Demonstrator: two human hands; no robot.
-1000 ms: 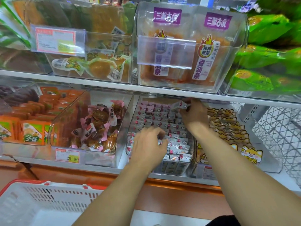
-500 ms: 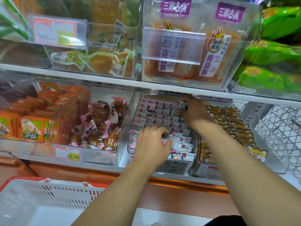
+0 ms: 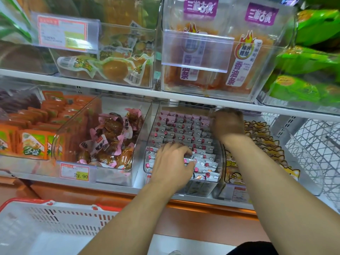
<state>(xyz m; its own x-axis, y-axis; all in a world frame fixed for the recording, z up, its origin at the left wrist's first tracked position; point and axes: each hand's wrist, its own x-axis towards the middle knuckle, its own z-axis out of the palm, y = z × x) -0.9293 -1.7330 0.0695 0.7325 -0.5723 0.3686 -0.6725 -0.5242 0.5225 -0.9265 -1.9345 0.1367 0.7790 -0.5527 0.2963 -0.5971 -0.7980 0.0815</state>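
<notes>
1. Upper shelf edge overhangs clear bin; little headroom at back.
2. Sachets fill bin in rows.
3. My left hand: fingers curl, pinching front sachets.
4. My right hand: back corner, blurred; grip unreadable.

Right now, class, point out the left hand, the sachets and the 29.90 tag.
left hand (image 3: pixel 172 163): head view, back of the hand.
sachets (image 3: pixel 184 130): head view, a sachet in the middle rows.
29.90 tag (image 3: pixel 75 172): head view, label's middle.

Adjacent stock and basket
Pink-wrapped brown snacks are binned beside orange packets; a white basket is placed below the shelf.
</notes>
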